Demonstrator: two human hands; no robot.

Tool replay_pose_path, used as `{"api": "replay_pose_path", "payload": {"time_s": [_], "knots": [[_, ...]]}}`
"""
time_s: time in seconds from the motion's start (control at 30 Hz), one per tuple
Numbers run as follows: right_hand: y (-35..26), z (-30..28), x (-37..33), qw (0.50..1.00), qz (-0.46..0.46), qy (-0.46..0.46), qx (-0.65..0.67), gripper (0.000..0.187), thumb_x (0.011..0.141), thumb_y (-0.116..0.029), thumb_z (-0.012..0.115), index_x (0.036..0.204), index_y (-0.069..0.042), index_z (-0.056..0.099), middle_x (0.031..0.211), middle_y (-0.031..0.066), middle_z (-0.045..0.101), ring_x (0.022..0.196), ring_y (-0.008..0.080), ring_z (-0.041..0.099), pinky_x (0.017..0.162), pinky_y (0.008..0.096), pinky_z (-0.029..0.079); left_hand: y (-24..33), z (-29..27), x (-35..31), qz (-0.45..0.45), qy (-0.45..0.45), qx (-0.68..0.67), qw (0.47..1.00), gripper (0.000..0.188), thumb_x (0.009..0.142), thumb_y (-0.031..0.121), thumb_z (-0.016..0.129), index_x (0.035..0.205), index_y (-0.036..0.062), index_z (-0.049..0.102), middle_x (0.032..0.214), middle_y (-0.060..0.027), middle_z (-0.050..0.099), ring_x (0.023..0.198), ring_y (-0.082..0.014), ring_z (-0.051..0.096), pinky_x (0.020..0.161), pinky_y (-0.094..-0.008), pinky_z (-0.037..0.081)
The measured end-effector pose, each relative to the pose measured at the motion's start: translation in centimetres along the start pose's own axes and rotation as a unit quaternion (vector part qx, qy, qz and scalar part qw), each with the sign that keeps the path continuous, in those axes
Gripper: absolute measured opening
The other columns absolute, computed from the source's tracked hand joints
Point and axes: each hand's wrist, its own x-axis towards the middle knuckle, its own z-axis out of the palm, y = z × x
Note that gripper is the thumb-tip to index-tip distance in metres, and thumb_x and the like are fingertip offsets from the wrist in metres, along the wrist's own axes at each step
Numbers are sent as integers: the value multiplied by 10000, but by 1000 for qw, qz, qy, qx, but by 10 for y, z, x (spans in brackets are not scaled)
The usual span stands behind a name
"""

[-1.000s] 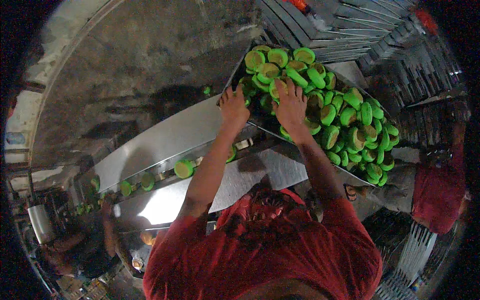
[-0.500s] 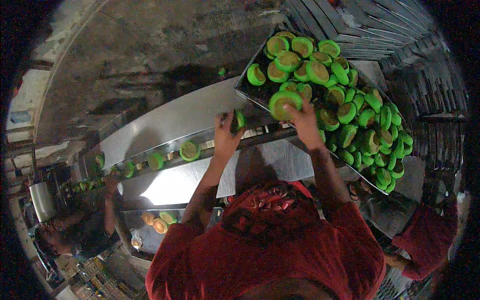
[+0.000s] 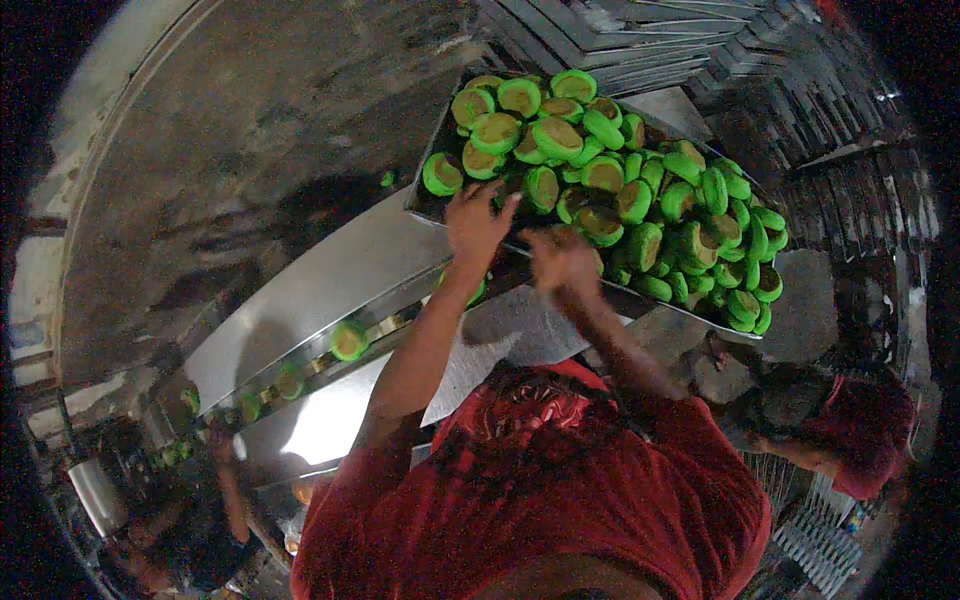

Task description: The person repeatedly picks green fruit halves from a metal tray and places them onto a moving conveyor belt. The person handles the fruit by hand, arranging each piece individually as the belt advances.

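Note:
A dark rectangular tray (image 3: 428, 205) is heaped with round green buns (image 3: 557, 138), many with flat brown undersides showing. My left hand (image 3: 480, 225) reaches over the tray's near left corner, its fingers apart beside a bun, with no bun visible in its grip. Close by on the right, my right hand (image 3: 563, 268) is at the tray's near edge, smeared by motion, so its fingers are hard to read. Below my left wrist, a green bun partly hidden by my forearm lies on a narrow conveyor (image 3: 385, 327). Further left along it sits another bun (image 3: 349, 340).
Smooth metal panels (image 3: 300, 310) flank the conveyor. A co-worker's arm (image 3: 228, 470) reaches toward the line at the lower left, near a metal cylinder (image 3: 98, 497). Another person in a red top (image 3: 858, 430) is at the right. Stacked dark trays (image 3: 640, 40) stand at the back.
The bun in my right hand and the one in my left have left them. My left hand moved up to the tray, my right hand down and left. The view has shifted.

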Motion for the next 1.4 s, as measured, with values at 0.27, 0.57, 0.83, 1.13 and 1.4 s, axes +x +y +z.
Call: {"api": "replay_pose_path", "payload": {"time_s": [0.27, 0.57, 0.83, 1.13, 1.4], "knots": [[109, 8, -7, 985, 120, 127, 6, 405, 824, -186, 659, 1201, -56, 592, 1138, 115, 647, 972, 332, 638, 797, 469, 515, 25, 37, 12, -100, -76, -277, 953, 641, 800, 337, 761, 1287, 20, 491, 1249, -226, 578, 1130, -369, 573, 966, -445, 446], [3, 76, 7, 892, 104, -97, 429, 383, 925, -240, 621, 1206, 9, 547, 1096, 188, 607, 810, 291, 673, 586, 387, 575, -139, 5, -137, -99, -129, 134, 978, 488, 796, 147, 704, 1256, 86, 555, 1251, -182, 564, 1183, -373, 529, 1012, -448, 414], [-24, 47, -2, 970, 7, -214, 118, 317, 859, -232, 626, 1162, -137, 622, 943, 168, 659, 918, 367, 647, 762, 483, 523, -43, -37, -1, 36, 9, 83, 996, 474, 767, 153, 728, 1221, 123, 595, 1240, -135, 560, 1259, -347, 463, 1046, -557, 358], [103, -41, 3, 917, 347, 175, -86, 609, 807, -453, 703, 1292, -129, 527, 1099, 161, 620, 1143, 379, 515, 868, 527, 462, -81, 15, 85, 193, -80, 368, 906, 670, 753, 202, 761, 1357, 73, 501, 1277, -172, 536, 1287, -345, 450, 1082, -658, 261], [75, 0, 19, 933, 182, 197, 239, 517, 806, -312, 728, 1232, -69, 564, 1078, 159, 663, 951, 296, 655, 776, 449, 537, -44, -33, -88, -92, -31, -117, 988, 709, 793, 356, 761, 1356, 69, 442, 1277, -213, 523, 1203, -425, 496, 988, -564, 403]]}}
